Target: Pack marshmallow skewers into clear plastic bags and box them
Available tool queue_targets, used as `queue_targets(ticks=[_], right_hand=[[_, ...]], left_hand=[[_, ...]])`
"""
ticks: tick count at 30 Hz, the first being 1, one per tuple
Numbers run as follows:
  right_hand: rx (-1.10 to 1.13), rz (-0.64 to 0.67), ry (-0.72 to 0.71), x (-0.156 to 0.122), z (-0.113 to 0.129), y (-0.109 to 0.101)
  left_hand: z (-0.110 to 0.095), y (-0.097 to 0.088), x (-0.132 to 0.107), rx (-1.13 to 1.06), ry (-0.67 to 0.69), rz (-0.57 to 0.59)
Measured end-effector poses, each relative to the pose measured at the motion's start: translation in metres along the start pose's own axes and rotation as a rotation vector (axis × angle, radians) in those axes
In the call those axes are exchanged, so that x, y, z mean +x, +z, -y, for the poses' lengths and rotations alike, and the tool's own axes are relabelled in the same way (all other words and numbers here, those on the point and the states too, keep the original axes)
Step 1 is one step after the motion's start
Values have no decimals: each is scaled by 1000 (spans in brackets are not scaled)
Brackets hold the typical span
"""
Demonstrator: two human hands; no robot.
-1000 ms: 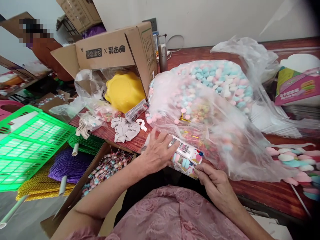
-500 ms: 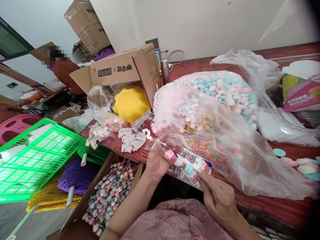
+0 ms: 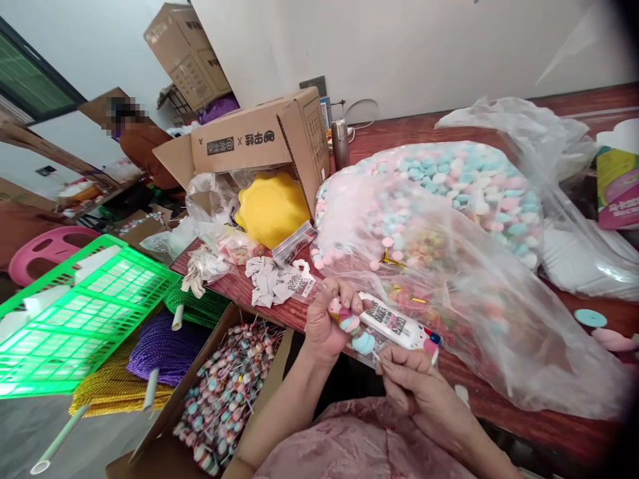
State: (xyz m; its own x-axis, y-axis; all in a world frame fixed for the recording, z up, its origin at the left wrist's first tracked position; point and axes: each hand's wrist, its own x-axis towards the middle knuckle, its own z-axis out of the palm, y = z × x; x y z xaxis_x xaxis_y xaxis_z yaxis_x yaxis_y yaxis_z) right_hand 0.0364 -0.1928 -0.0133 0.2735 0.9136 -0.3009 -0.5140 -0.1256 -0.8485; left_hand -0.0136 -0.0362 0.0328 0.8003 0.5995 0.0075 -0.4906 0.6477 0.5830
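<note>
head | left hand [image 3: 324, 329] closed round pastel candy skewer [image 3: 353, 326], mid-frame at table edge | right hand [image 3: 409, 379] pinches its printed sleeve [image 3: 394, 324] from 5 o'clock | judged mid-run: carton [image 3: 150, 464] at 7 o'clock heaped with skewers, bag of loose candies [image 3: 439, 193] at 1 o'clock looks full

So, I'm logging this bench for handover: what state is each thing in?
Left hand, closed round the pastel sweet skewer.
Right hand, pinching the printed clear sleeve at its lower end.
Pastel sweet skewer, partly in the sleeve.
Brown cardboard box, on its side, flaps open.
Large clear plastic bag of pastel sweets, bulging full.
Low cardboard box of wrapped skewers, open-topped, filled.
</note>
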Motion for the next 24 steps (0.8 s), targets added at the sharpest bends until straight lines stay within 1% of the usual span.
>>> queue_targets(ticks=[1, 2, 3, 5, 6, 7, 8, 9, 11, 13, 15, 18, 20, 21, 24], right_hand=[[-81, 4, -35, 1, -3, 3], [-220, -23, -118, 1, -6, 4], [-402, -83, -254, 2, -8, 4], [-821, -266, -620, 5, -8, -1], [-1013, -365, -795, 7, -6, -6], [-1177, -457, -935, 9, -2, -13], [-1310, -538, -1028, 11, 2, -20], [-1413, -601, -1076, 13, 7, -27], [-1530, -673, -1110, 15, 16, -38], [-1562, -680, -1132, 15, 20, -43], [-1556, -660, -1137, 14, 19, -41], [-1475, -602, -1105, 12, 10, -29], [-1335, -518, -1041, 11, 5, -19], [-1253, -463, -982, 11, 3, -15], [-1034, -330, -728, 11, 4, -11]], left_hand=[[1, -1, -1, 43, 20, 3], [3, -1, -2, 97, 37, 18], [4, -3, -3, 149, 50, 38], [6, -6, -4, 207, 34, 68], [6, -7, -5, 196, 4, 62], [6, -9, -5, 158, -41, 42], [4, -10, -4, 106, -94, 11], [3, -11, -4, 53, -146, -23], [0, -12, -3, -20, -226, -77], [-1, -12, -3, -38, -253, -102], [1, -11, -4, -34, -228, -113], [6, -12, -4, -18, -163, -136], [8, -13, -5, 2, -132, -147], [9, -14, -5, 16, -120, -141], [8, -15, -7, 63, -118, -72]])
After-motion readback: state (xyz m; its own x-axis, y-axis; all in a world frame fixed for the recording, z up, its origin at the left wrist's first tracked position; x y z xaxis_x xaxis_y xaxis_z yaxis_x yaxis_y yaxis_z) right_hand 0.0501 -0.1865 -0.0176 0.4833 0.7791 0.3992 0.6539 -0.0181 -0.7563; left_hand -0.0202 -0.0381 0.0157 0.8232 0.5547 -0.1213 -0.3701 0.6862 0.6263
